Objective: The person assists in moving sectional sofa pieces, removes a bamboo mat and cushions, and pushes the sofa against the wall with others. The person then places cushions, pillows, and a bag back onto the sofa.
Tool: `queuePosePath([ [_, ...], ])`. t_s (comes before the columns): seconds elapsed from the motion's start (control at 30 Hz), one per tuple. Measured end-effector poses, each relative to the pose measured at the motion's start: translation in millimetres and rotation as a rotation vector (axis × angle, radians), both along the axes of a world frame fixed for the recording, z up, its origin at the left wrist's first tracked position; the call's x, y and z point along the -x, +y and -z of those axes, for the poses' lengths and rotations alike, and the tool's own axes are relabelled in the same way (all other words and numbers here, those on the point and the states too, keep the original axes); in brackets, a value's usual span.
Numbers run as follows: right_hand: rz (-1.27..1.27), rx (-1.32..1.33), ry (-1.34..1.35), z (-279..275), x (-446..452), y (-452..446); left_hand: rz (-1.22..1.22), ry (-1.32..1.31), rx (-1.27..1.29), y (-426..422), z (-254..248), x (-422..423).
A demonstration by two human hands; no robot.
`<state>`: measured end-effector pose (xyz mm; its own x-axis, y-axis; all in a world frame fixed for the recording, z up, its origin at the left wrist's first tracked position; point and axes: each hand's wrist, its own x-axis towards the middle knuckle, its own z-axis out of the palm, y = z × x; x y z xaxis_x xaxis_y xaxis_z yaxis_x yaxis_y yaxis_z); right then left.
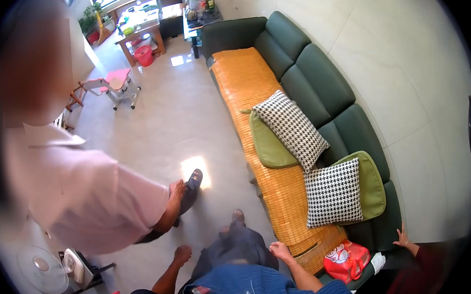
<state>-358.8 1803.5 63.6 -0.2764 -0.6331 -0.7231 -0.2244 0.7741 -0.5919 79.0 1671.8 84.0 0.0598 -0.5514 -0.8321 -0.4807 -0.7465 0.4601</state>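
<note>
"What fills this room most?"

"The long dark green leather sofa [346,81] along the right. Then a person in a pale pink shirt [87,188] at left, and one in a blue striped shirt [244,284] nearest us."

"On the sofa?"

"An orange-brown woven slat mat [242,74]. On its far part, a black-and-white houndstooth cushion [291,125] overlaps a plain green cushion [266,142]; nearer, a second houndstooth cushion [333,193] overlaps a second green cushion [374,187]."

"How far along?"

"All four already rest there; I'd judge none is being handled."

"Containers?"

"Far left, a round pinkish-red bucket [143,56], its inside too small to make out. On the sofa's near end, a shiny red printed bag [346,261], contents hidden."

"And hands?"

"Blue shirt's right hand [279,250] is near the mat's edge; the left hand [183,254] hangs over the floor [190,117]. Both look curled, nothing visible inside; how tightly they're closed, I can't tell. At right, another person's hand [403,237] is spread."
</note>
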Motion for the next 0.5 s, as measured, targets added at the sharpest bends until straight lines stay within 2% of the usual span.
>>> queuePosePath([
  [0.07,0.034,0.038,-0.122,13.0,20.5,-30.8,-0.062,0.083,-0.042,6.9,-6.0,-2.2],
  [0.13,0.074,-0.062,-0.186,-4.4,35.9,-71.7,-0.18,0.116,-0.034,14.7,-10.5,3.9],
  [0.2,-0.08,-0.105,-0.046,16.6,56.6,-99.5,-0.282,0.14,-0.014,13.4,-16.6,9.9],
  [0.27,-0.297,0.082,0.206,92.5,87.3,-113.9,-0.248,0.081,-0.004,5.2,-41.5,29.8],
  [0.33,-0.325,0.066,0.271,30.8,87.7,-171.8,-0.092,-0.077,0.213,18.9,-4.4,21.5],
  [0.43,-0.196,0.175,0.143,18.5,88.9,-221.3,-0.1,-0.17,0.195,-1.2,-42.3,35.5],
  [0.5,-0.145,0.155,0.102,10.2,80.3,-246.1,-0.086,-0.165,0.218,8.6,-3.9,11.9],
])
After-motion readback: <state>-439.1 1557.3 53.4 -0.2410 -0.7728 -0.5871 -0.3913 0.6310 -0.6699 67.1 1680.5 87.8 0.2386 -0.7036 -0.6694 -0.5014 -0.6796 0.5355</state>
